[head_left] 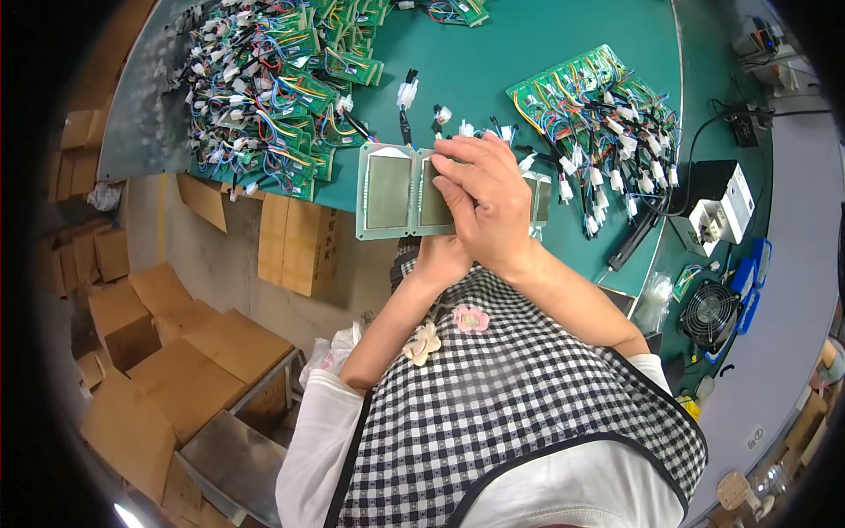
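A joined strip of green circuit boards with grey LCD screens (388,192) is held up at the near edge of the green table. From below, my left hand (443,259) grips the strip's lower edge, its fingers mostly hidden behind it. My right hand (489,198) lies across the middle of the strip, fingers bent over the boards and thumb against one screen. Another screen (539,199) shows past the right hand's far side. Black-sleeved cables with white connectors (407,94) stick out beyond the strip's top edge.
A large heap of wired circuit boards (264,97) covers the table's left. More wired boards (572,88) lie to the right, near a black-handled tool (635,238), a white-and-black box (717,207) and a black fan (709,310). Cardboard boxes (189,378) stand at lower left.
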The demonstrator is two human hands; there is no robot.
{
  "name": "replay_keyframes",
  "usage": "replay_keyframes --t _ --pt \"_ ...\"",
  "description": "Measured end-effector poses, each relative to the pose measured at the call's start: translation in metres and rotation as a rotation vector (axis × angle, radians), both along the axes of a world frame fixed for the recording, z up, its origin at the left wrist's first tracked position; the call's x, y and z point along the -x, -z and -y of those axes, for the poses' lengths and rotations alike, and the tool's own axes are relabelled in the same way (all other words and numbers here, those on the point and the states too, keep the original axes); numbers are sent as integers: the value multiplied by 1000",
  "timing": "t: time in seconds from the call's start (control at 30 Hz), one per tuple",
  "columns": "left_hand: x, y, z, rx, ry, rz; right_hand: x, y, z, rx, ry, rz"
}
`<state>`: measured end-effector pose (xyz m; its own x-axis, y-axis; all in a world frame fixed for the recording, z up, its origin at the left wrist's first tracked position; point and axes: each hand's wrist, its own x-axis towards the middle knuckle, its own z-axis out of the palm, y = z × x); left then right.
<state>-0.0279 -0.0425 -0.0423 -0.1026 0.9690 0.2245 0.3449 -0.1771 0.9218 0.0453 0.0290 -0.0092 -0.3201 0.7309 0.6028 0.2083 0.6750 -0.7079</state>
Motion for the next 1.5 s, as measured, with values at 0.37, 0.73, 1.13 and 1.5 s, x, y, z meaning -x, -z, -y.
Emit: replay_keyframes --t 0.37,0.73,1.13,1.5 --pt "-1 4 3 58 -9 -84 0 4 0 -46 -11 -47" --pt "-4 10 6 112 -67 -51 -3 -1 3 44 -31 -6" --pt "-8 14 8 229 -117 172 -5 -7 -5 483 -116 -50" --pt "-3 5 2 180 -101 214 -11 2 -22 -128 -204 74"
